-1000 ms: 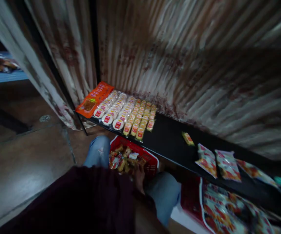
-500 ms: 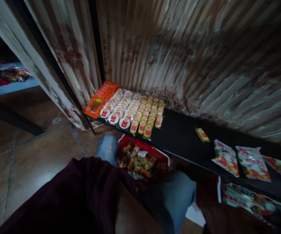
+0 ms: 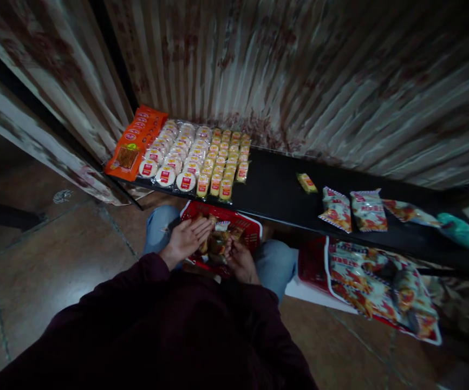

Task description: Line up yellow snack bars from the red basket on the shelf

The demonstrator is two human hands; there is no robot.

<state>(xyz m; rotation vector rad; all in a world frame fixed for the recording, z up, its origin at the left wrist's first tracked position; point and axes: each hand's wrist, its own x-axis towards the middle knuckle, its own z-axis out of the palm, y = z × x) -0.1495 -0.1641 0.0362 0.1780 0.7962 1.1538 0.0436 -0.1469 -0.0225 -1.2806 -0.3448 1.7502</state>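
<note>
Between my knees, the red basket (image 3: pixel 254 227) holds several small wrapped snacks (image 3: pixel 219 241) in brownish-yellow packaging. My left hand (image 3: pixel 188 237) is over its left side, palm up, with fingers stretched out and nothing on them. At the right side of the same basket is my right hand (image 3: pixel 240 259), its fingers curled in by the thumb. A brownish wrapper (image 3: pixel 235 233) shows just beyond those fingertips; whether they grip it is too dark to tell.
Along the black shelf (image 3: pixel 273 189) lie an orange packet (image 3: pixel 131 149), rows of round white packs (image 3: pixel 186 181), yellow packs (image 3: pixel 215 186), one loose yellow pack (image 3: pixel 306 183) and larger snack bags (image 3: pixel 368 210). A second red basket (image 3: pixel 313 265) of bags stands right. Pleated curtain (image 3: pixel 218 65) hangs behind.
Both hands have come into view over the basket between my knees. The view has swung right, so the shelf goods sit further left and the second basket shows fully.
</note>
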